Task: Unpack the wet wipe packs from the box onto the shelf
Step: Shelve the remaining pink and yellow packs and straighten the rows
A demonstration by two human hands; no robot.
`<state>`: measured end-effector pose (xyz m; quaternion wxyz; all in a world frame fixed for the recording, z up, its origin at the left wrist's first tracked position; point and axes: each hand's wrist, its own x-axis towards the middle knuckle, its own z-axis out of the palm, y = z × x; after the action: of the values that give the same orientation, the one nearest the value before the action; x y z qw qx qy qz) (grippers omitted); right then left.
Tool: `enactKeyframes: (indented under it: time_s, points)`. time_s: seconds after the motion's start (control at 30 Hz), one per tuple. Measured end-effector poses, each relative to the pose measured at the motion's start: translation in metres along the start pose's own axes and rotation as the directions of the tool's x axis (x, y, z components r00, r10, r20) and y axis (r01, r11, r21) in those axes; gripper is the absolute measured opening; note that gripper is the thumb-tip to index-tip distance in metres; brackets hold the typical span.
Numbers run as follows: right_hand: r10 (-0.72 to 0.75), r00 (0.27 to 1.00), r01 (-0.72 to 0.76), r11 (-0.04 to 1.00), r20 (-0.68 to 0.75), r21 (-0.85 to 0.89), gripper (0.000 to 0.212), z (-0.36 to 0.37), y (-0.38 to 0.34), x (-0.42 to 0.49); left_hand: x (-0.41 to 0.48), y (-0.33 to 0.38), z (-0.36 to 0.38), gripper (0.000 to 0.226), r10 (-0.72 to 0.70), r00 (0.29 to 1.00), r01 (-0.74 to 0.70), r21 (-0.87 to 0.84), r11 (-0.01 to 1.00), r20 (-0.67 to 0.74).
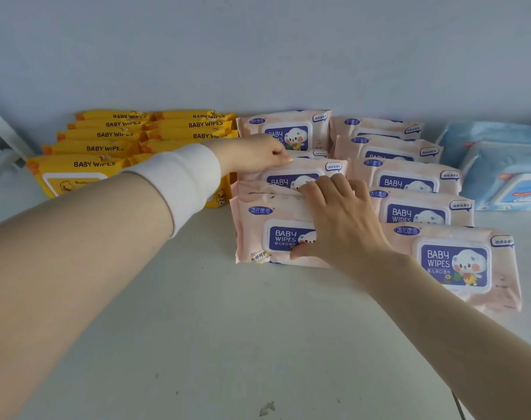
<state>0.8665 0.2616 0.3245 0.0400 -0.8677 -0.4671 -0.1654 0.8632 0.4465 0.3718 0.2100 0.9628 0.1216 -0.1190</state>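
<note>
Pressing flat on the front pack [258,234], the right hand [340,219] lies with fingers spread and straight across its top seam, thumb on the printed lid label, holding nothing. The left hand [255,153] reaches across with curled fingers at the top seam of the second pack [288,177] just behind, and seems to pinch that edge. Both packs stand in the left pink column on the shelf [197,328], each overlapping the one behind, with yellow packs [103,148] to the left and blue packs [500,165] at the far right. The box is out of view.

These packs look soft and pillowy: thin film around a damp, fairly dense wad, so probably heavier than their size suggests and apt to sag if lifted by one corner. The film likely slides easily on its neighbours, so a shove could fan the row apart. The rigid flip lid is the stiffest spot to press. For lifting, gripping across the short sides or along the crimped seam should hold best.
</note>
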Motion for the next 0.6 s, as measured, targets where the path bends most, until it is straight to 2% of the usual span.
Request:
enactKeyframes:
  time_s: [0.1, 0.2, 0.3, 0.4, 0.43, 0.53, 0.6]
  points:
    - [0.002, 1.0, -0.001, 0.999, -0.025, 0.046, 0.097, -0.001, 0.001, 0.001, -0.002, -0.001, -0.005, 0.022, 0.108, 0.994, -0.109, -0.026, 0.994, -0.017]
    - [-0.008, 0.994, 0.007, 1.0, 0.108, 0.012, 0.098, -0.011, -0.001, 0.006, -0.015, -0.004, -0.012, 0.006, 0.179, 0.983, -0.177, -0.048, 0.983, 0.044]
    - [-0.019, 0.968, 0.025, 0.999, 0.252, -0.021, 0.104, -0.017, 0.001, 0.012, -0.024, -0.005, -0.018, 0.014, 0.17, 0.98, -0.161, -0.098, 0.982, 0.1]
    - [-0.027, 0.967, 0.034, 0.999, 0.252, -0.024, 0.103, -0.02, 0.0, 0.012, -0.013, -0.009, -0.022, 0.026, 0.116, 0.988, -0.091, -0.22, 0.971, 0.103]
    - [-0.025, 0.975, 0.032, 0.999, 0.222, -0.027, 0.102, -0.019, 0.0, 0.012, -0.004, -0.01, -0.022, 0.031, 0.104, 0.992, -0.088, -0.185, 0.979, 0.077]
    - [-0.024, 0.993, 0.03, 0.998, 0.119, -0.047, 0.102, -0.008, 0.001, 0.012, 0.029, -0.011, -0.02, 0.043, 0.047, 0.998, -0.043, 0.101, 0.994, -0.037]
    - [-0.028, 0.997, 0.031, 0.999, 0.075, -0.043, 0.102, -0.003, 0.001, 0.013, 0.045, -0.01, -0.018, 0.052, 0.003, 1.0, -0.006, 0.195, 0.981, 0.016]
